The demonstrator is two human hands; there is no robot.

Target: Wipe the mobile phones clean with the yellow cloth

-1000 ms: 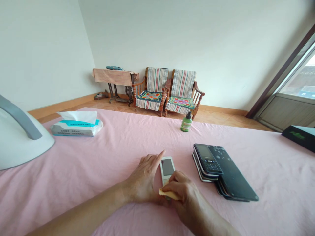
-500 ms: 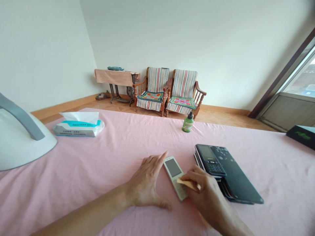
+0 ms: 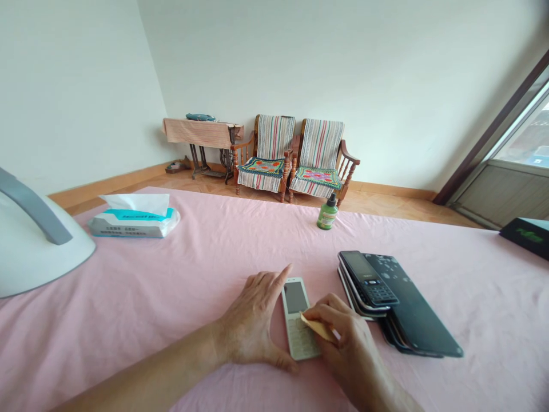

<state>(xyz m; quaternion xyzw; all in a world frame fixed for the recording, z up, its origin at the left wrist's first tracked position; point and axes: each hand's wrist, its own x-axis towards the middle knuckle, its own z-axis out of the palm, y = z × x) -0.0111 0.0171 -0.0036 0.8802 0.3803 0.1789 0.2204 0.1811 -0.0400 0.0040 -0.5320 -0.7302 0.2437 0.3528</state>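
Two chairs (image 3: 263, 163), one tissue pack (image 3: 132, 222), one bottle (image 3: 327, 216), one white phone (image 3: 295, 317), one yellow pad (image 3: 318, 328), one stack of dark phones (image 3: 409, 312).

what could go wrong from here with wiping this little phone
1. The left hand only rests against the side of the pale phone, so a firm rub from the yellowish pad in the right hand may skid it across the pink cloth.
2. The stack of dark phones lies close beside the right hand; a wide stroke might knock it askew.

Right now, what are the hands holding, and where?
Right hand pinches a yellowish pad by one end; left hand rests beside the phone, gripping nothing.
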